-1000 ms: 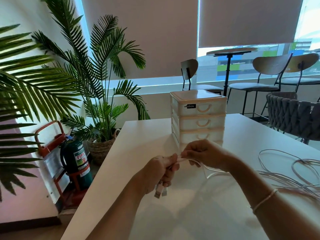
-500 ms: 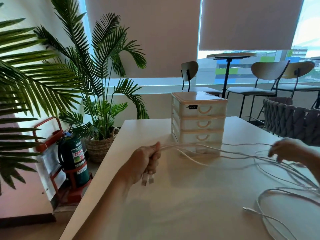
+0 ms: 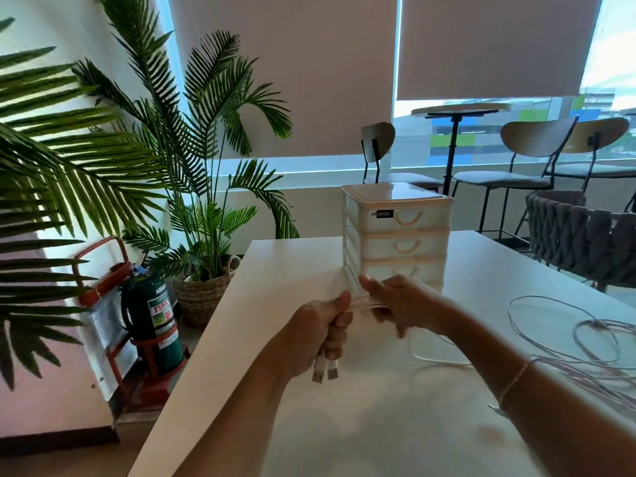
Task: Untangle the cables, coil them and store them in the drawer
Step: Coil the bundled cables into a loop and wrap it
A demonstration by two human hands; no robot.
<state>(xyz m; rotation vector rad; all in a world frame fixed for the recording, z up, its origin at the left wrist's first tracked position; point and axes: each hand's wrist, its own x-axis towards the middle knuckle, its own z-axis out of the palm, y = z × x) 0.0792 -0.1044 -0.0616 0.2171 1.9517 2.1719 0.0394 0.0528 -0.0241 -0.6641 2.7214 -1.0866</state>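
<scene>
The wide white worktop (image 3: 275, 263) carries everything. At its far middle stands the pale plastic drawer unit with three stacked drawers (image 3: 395, 235), all of them closed, just behind the two hands.

On the right side of the worktop lies the loose mass of thin white cables (image 3: 585, 342), in open loops and long strands that are not yet coiled. From there some strands run leftward, under the right forearm, toward the hands, so the long axis of the cables lies across the worktop from right to left.

The left hand (image 3: 320, 335) is closed in a fist around the bundle, with two white plug ends (image 3: 325, 373) hanging out below it. The right hand (image 3: 399, 304) is just beside it and is blurred; its fingers curl around the strands that come out of the left fist. The free length lies on the right, so the right hand is the nearer one to draw it in.
</scene>
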